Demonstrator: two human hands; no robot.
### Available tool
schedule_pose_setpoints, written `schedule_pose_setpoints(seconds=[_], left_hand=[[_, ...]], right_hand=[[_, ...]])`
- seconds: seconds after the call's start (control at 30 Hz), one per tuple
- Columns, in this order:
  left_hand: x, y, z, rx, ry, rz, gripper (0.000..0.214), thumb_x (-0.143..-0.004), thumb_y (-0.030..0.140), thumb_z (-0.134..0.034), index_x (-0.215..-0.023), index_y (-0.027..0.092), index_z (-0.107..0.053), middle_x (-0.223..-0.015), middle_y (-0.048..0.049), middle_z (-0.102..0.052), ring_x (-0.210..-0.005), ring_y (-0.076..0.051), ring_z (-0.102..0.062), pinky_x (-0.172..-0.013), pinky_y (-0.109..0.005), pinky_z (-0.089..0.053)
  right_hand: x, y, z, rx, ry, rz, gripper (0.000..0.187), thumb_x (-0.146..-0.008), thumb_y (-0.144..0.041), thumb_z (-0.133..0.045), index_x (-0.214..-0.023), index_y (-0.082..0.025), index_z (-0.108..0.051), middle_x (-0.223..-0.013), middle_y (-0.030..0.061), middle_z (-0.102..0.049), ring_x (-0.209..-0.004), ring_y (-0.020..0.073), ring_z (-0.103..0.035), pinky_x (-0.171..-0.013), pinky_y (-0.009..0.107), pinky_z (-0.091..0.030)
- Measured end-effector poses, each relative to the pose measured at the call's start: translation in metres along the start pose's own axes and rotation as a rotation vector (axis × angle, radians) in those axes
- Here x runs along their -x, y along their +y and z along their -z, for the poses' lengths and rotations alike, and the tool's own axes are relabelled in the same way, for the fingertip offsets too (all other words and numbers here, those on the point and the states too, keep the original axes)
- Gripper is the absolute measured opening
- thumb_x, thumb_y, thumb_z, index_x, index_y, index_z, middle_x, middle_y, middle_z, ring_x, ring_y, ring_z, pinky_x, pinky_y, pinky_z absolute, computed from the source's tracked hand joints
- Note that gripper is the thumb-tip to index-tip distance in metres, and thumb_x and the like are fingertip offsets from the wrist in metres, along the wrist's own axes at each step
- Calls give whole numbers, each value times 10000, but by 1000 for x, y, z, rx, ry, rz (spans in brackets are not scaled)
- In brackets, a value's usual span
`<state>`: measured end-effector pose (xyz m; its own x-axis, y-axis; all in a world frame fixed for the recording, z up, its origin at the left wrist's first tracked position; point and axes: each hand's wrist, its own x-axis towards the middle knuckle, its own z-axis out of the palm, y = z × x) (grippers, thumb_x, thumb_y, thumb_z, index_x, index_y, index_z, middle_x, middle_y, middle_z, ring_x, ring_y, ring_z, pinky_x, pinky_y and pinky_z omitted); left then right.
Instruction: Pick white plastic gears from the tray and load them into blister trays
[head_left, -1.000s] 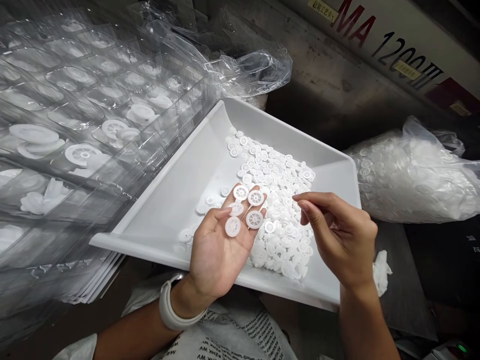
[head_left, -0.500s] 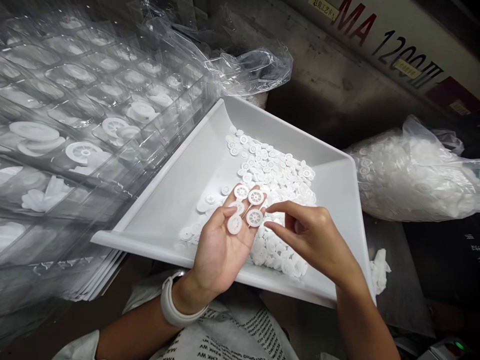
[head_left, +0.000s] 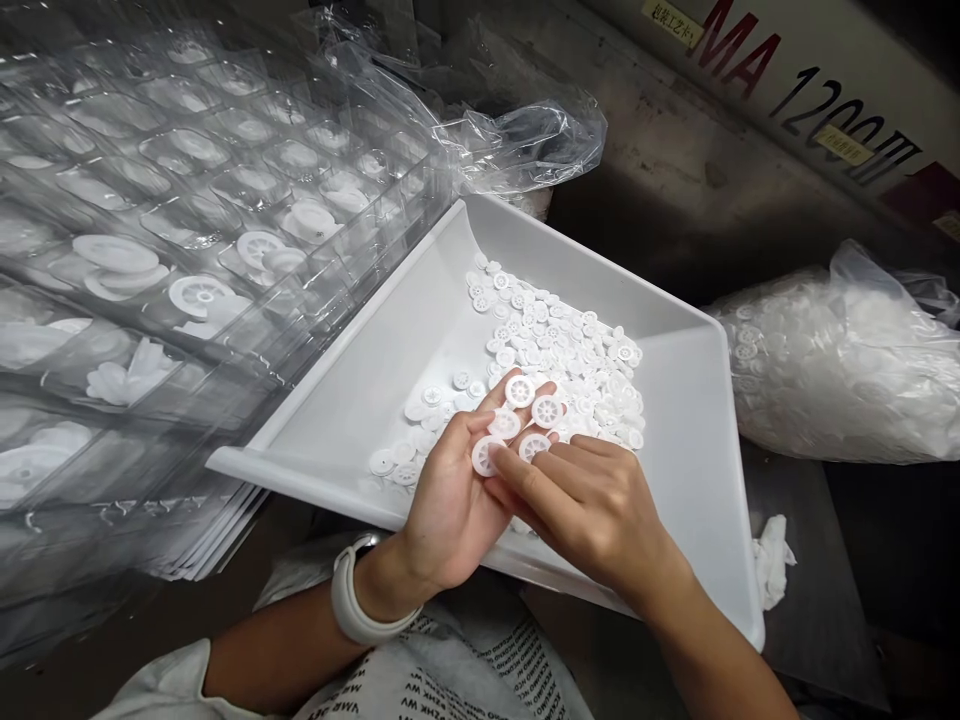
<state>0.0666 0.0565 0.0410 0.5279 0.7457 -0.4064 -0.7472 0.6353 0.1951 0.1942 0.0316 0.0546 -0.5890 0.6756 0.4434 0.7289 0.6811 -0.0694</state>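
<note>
1. Nearest me, grey-white printed cloth [head_left: 480, 665] covers the lap, and a pale wristband [head_left: 352, 608] sits behind the left hand [head_left: 454, 500].
2. Just beyond, a pale grey plastic scoop-shaped tray [head_left: 360, 370] holds a loose pile of small white plastic wheels [head_left: 592, 375]; the left hand and my right hand [head_left: 596, 510] block part of its near side.
3. Left of the tray I have stacked clear plastic compartment trays [head_left: 352, 235] with white parts inside; on the right, a crumpled white scrap [head_left: 772, 560] and a bulging clear plastic bag of white pieces [head_left: 847, 370].
4. Farthest off, I can read "MA" and "1200" on a pale machine panel [head_left: 780, 45].
5. The five white spoked plastic wheels [head_left: 519, 391] are round and slightly translucent, held above the tray in my upturned left hand, between thumb and fingers.
6. My right hand touches the lower-left wheel, its other fingers curled; I cannot tell whether it pinches.
7. Half a second ago that hand hung just right of the wheels, thumb and forefinger apart. My whole view has shifted too: the tray now appears farther right.
</note>
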Motion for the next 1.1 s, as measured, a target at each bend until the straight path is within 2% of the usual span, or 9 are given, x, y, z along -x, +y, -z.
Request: schedule_pose_setpoints(seconds=[0.1, 0.2, 0.4, 0.63, 0.83, 1.1], left_hand=[[1, -1, -1, 3, -13, 4, 466, -930, 258, -366, -1391, 222, -428, -1295, -71, -599, -1205, -231, -548, -1115, -415, -326], [2, 0, -1, 13, -33, -9, 472, -925, 258, -368, -1392, 221, -427, -1309, -67, -591, -1221, -231, -534, -1120, -414, -318], [2, 1, 0, 46, -67, -18, 593, -829, 98, -372, -1413, 197, -392, -1314, -65, -586, -1238, -218, -519, -1127, -398, -307], [1, 1, 2, 63, -87, -23, 596, -830, 96, -389, -1417, 200, -385, -1303, -74, -592, -1210, -235, -543, -1130, -422, -303], [2, 1, 1, 88, -117, -35, 626, -830, 93, -368, -1441, 227, -338, -1292, -67, -597, -1163, -235, -577, -1102, -429, -347], [1, 0, 1, 107, -135, -47, 652, -837, 84, -357, -1463, 251, -283, -1322, -69, -576, -1135, -236, -597, -1074, -439, -380]], right_hand=[[-1, 1, 2, 32, 24, 45, 111, -880, -50, -556, -964, -67, -626, -536, -46, -481, -501, 84, -361, -491, 276, -235], [-1, 4, 5, 32, 5, 77, 87, -872, -46, -563, -932, -64, -624, -530, -50, -468, -494, 79, -339, -482, 269, -225], [-1, 6, 10, 20, -13, 114, 136, -892, -43, -512, -854, -86, -636, -516, -44, -433, -489, 90, -309, -471, 281, -209], [-1, 4, 10, -10, 4, 116, 235, -876, -31, -521, -671, -128, -581, -507, -42, -390, -497, 92, -283, -475, 279, -207], [2, 6, 7, -56, -3, 93, 141, -878, -35, -519, -827, -120, -619, -531, -48, -406, -504, 96, -306, -489, 281, -219], [5, 7, 8, -98, -37, 71, 122, -873, -49, -533, -891, -116, -632, -551, -41, -424, -524, 101, -308, -506, 280, -233]])
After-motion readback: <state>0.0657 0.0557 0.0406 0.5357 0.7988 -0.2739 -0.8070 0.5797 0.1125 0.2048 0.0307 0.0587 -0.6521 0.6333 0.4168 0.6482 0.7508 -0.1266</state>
